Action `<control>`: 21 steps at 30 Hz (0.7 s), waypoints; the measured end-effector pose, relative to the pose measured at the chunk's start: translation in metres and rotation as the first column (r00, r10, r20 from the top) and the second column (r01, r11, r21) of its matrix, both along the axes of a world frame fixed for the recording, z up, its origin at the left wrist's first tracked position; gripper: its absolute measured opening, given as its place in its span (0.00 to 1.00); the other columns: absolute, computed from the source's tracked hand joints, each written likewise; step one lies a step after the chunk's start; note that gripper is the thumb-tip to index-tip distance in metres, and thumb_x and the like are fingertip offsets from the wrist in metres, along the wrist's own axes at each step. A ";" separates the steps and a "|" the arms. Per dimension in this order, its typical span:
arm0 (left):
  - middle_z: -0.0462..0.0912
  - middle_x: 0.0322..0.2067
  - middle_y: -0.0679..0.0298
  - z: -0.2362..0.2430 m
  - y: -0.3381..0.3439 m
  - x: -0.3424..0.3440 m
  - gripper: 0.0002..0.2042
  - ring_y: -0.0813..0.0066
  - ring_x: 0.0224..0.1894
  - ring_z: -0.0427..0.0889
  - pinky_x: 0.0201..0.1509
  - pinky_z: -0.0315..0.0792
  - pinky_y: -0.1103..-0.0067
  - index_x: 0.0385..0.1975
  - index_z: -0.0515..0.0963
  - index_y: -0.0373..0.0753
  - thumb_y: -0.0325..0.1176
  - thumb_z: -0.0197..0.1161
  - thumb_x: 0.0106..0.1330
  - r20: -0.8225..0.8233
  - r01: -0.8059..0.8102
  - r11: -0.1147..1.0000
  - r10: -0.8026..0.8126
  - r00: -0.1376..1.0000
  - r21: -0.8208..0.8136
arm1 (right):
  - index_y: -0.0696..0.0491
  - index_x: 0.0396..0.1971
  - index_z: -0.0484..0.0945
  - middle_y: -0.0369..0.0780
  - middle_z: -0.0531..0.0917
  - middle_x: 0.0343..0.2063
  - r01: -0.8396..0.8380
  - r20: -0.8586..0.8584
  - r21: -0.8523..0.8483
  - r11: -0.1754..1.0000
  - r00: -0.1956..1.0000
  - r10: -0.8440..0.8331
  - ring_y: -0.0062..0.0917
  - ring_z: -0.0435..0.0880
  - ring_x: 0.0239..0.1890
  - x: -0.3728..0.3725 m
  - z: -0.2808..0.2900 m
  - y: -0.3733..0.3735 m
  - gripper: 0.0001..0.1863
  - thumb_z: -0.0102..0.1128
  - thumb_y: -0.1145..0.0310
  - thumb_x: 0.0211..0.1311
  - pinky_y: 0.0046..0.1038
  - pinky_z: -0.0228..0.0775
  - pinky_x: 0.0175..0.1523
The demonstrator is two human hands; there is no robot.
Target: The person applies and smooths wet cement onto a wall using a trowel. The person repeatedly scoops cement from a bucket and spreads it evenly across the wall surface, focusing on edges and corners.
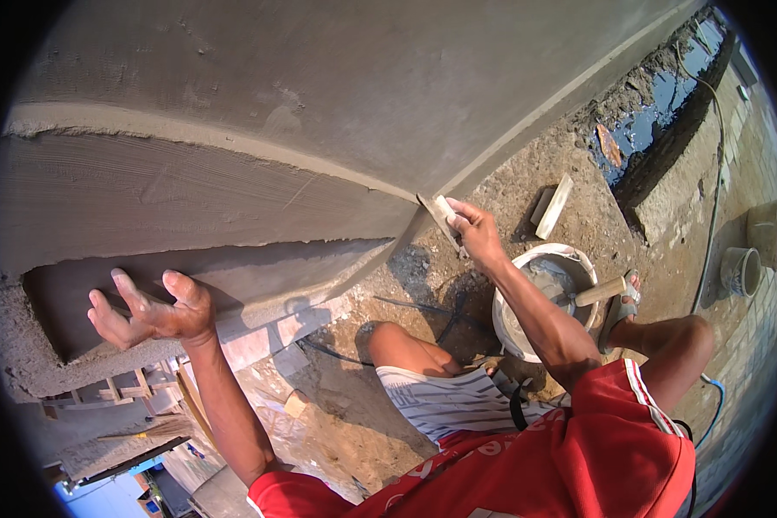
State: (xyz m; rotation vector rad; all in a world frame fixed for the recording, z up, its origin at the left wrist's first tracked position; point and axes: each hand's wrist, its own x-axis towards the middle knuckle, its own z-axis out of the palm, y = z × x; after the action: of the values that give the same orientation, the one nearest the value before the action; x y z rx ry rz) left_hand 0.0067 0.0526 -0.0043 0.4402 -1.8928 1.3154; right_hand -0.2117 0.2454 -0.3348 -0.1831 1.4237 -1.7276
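At the outer corner of a grey plastered wall [388, 78], a flat trowel [441, 222] stands with its edge at the meeting of a raised band [259, 154] and the corner. The worker's right hand [477, 231] has it by the pale grip, thumb and fingers pinched firmly around it. The blade's contact with the plaster is too small to judge; if it tips or presses too hard there, the edge could gouge or chip the corner, especially if the coat is as soft as it appears.

To the left, the left hand [157, 311] is empty, its fingers spread and half curled in front of a long recess [224, 274]. Whether it touches the surface cannot be told; a slip of balance could send those fingertips into the plaster and leave dents.

Below the right forearm sits a bucket [502, 330] of grey mix, a wooden handle [600, 292] leaning out over its rim near the worker's knee and sandal [623, 309]. A careless shift of the leg could knock that handle and spill the mix. Farther out, a wooden block [555, 207] lies on the dirt, near a ditch of dark water [643, 129].
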 end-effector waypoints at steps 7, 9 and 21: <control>0.58 0.63 0.48 0.001 -0.001 0.001 0.24 0.51 0.66 0.55 0.67 0.53 0.52 0.59 0.69 0.35 0.43 0.51 0.66 0.024 0.008 1.000 -0.007 1.000 -0.015 | 0.61 0.57 0.75 0.36 0.84 0.41 -0.092 -0.034 -0.179 0.980 0.996 0.087 0.14 0.78 0.35 -0.021 0.123 0.011 0.20 0.53 0.78 0.66 0.18 0.72 0.40; 0.58 0.62 0.48 0.001 -0.001 0.003 0.24 0.51 0.66 0.54 0.68 0.52 0.52 0.58 0.69 0.34 0.43 0.52 0.66 0.025 0.024 1.000 -0.024 0.999 -0.009 | 0.61 0.57 0.75 0.36 0.84 0.40 -0.079 -0.075 -0.315 0.946 0.996 0.058 0.13 0.78 0.36 -0.032 0.153 0.018 0.19 0.53 0.78 0.66 0.18 0.72 0.41; 0.59 0.62 0.47 0.003 -0.004 0.003 0.24 0.52 0.65 0.55 0.68 0.53 0.51 0.58 0.69 0.35 0.42 0.52 0.66 0.036 0.026 0.999 -0.025 0.999 -0.019 | 0.59 0.59 0.73 0.35 0.83 0.40 0.124 -0.079 -0.009 0.992 0.989 -0.125 0.12 0.74 0.29 -0.012 0.023 0.011 0.21 0.52 0.79 0.66 0.18 0.67 0.33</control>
State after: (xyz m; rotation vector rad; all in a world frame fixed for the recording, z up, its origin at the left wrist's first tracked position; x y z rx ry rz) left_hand 0.0102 0.0490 -0.0014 0.3838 -1.9070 1.3320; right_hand -0.2239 0.2567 -0.3119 -0.1701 1.5173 -1.8429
